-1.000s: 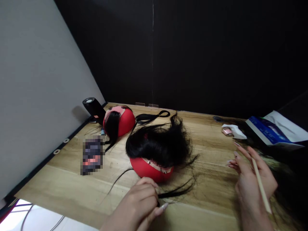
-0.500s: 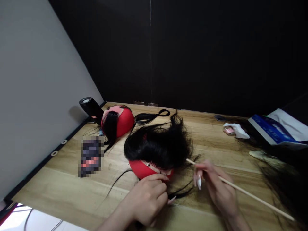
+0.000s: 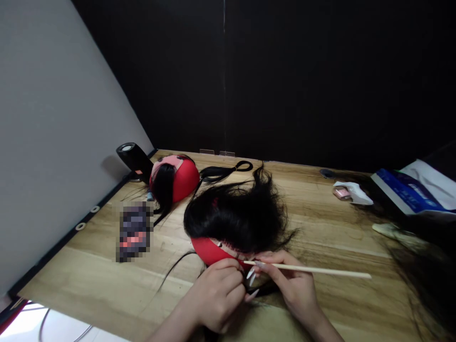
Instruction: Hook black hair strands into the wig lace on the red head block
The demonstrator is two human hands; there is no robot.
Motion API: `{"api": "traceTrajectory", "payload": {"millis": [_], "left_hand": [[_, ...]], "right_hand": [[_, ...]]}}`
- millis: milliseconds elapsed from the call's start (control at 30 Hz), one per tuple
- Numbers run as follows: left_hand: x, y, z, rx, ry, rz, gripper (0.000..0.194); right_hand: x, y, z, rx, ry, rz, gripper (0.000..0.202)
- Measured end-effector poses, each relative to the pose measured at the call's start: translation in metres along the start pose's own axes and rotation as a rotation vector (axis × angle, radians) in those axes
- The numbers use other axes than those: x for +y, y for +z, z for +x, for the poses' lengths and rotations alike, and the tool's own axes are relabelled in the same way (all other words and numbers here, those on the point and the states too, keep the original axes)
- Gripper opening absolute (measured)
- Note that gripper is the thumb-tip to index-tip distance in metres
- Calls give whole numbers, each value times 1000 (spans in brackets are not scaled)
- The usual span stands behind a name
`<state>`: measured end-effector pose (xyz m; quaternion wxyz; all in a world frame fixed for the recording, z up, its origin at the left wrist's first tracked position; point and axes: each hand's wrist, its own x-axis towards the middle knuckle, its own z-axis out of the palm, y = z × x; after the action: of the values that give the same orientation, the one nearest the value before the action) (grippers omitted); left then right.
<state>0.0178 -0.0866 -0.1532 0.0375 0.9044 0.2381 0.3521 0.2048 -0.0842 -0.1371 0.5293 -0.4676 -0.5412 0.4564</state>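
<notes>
A red dome-shaped head form (image 3: pixel 210 251) lies in front of me, with a wig of loose black hair (image 3: pixel 235 213) swept back over it. Along the near edge shows a strip of pale lace (image 3: pixel 230 251) with pins in it. My left hand (image 3: pixel 221 294) rests against the near side of the form, fingers curled closed, and a lock of black hair (image 3: pixel 265 288) comes out beside them. Between the fingertips of my right hand (image 3: pixel 295 282) is a thin pale wooden stick (image 3: pixel 331 271); its left end meets the lace edge close to my left fingertips. Whatever fine tip it has is hidden.
Behind on the left stand a second red form (image 3: pixel 185 183) with hair and a black cylindrical speaker (image 3: pixel 133 159). A tied hair bundle (image 3: pixel 221 173) lies at the back. On the right are a blue-and-white packet (image 3: pixel 406 192), a tissue (image 3: pixel 358 194) and loose dark hair (image 3: pixel 427 266).
My right hand has moved left with the wooden stick, from beside the wig to the lace edge, and the stick now lies nearly level. My left hand has stayed in place.
</notes>
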Motion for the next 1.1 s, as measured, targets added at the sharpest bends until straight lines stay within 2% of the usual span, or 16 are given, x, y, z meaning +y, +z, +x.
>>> {"api": "traceTrajectory", "payload": {"millis": [133, 533, 1100], "left_hand": [[1, 1, 0, 33, 1, -10, 31], [-1, 2, 1, 72, 5, -60, 28], [-1, 3, -1, 54, -12, -68, 26]], "right_hand": [[8, 1, 0, 20, -26, -33, 14], [19, 0, 0, -43, -105, -85, 10], [18, 0, 0, -55, -111, -92, 10]]}}
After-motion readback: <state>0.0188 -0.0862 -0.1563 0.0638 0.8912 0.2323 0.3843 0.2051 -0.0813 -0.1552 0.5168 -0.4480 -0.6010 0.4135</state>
